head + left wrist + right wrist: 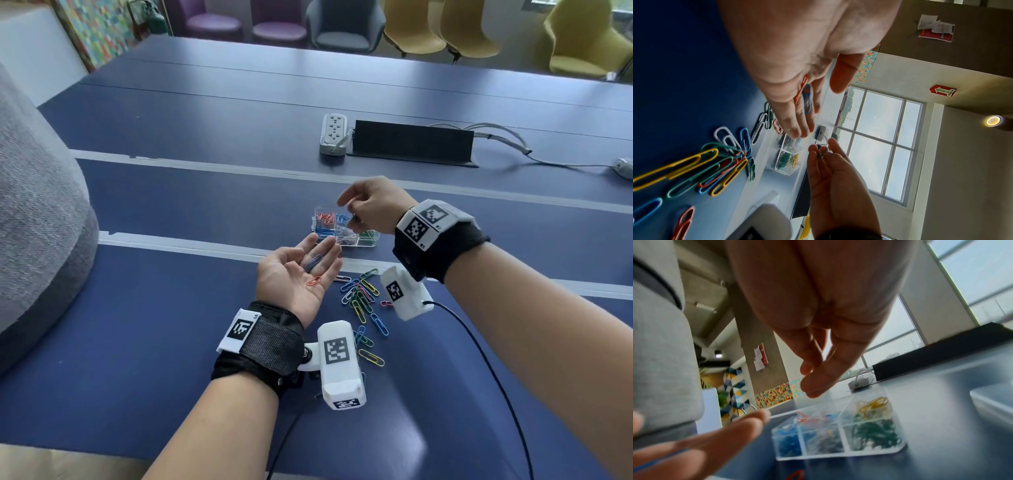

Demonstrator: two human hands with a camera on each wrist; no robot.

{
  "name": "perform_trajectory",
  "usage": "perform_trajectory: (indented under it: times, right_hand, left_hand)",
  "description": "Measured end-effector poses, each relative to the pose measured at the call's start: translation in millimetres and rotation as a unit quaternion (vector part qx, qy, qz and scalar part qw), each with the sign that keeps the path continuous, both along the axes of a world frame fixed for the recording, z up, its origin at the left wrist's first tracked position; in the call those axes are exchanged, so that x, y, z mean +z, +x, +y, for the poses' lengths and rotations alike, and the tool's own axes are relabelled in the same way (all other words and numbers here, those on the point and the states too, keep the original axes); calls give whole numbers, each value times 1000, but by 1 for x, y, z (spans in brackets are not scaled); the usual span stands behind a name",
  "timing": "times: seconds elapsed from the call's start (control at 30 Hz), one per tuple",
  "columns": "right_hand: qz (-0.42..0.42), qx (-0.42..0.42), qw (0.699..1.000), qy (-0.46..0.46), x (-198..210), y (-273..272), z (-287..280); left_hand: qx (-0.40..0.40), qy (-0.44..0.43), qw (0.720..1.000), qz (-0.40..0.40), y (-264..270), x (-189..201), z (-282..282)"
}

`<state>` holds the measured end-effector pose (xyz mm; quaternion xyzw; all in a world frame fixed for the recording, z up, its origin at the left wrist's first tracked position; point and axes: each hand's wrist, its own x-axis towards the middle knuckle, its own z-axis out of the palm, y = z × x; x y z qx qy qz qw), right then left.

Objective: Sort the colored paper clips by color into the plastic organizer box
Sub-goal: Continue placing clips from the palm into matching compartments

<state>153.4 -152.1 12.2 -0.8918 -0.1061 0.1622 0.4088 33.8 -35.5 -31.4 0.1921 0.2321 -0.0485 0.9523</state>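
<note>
Green clip (821, 154) pinched in our right hand (371, 204), held above the organizer box (371, 244); the pinch only shows in the left wrist view, the right wrist view is blurred and the clip can't be made out there. The step in hand looks like dropping it: we should carry the fingers (815, 151) over the green compartment (873, 433), the near corner on the right side of the box in the right wrist view, lower close to the rim before letting go so it doesn't bounce into the yellow cell (872, 405) just behind it or the whitish cell beside. Box is clear plastic, six cells, lying on the blue surface (171, 325) just beyond the white tape strip; blue, red, whitish, yellow and green groups already inside. Left hand (294, 277) is palm up with fingers straight, near the box, carrying a blue clip (312, 263) and a red clip (313, 281) loose on the palm; keep it level or they slide off. Loose pile of mixed clips (361, 296) sits on the surface between the two wrists, well unsorted, so the task looks partway. Power strip (333, 133) and black cable tray (412, 142) further back.
</note>
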Motion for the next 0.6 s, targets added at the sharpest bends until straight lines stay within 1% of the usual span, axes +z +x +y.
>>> perform_trajectory:
  times: [0.1, 0.13, 0.33, 0.6]
  right_hand:
    - [-72, -11, 995, -62, 3, 14, 5]
    - [-82, -10, 994, -76, 4, 17, 8]
    - [-51, -33, 995, -83, 1, 30, 13]
    - [-29, -60, 996, -56, -3, 35, -2]
  left_hand:
    - [13, 11, 1000, 10, 3, -3, 0]
    - [17, 16, 1000, 14, 4, -4, 1]
    - [26, 51, 998, 24, 10, -11, 10]
    - [27, 49, 998, 28, 15, -12, 7]
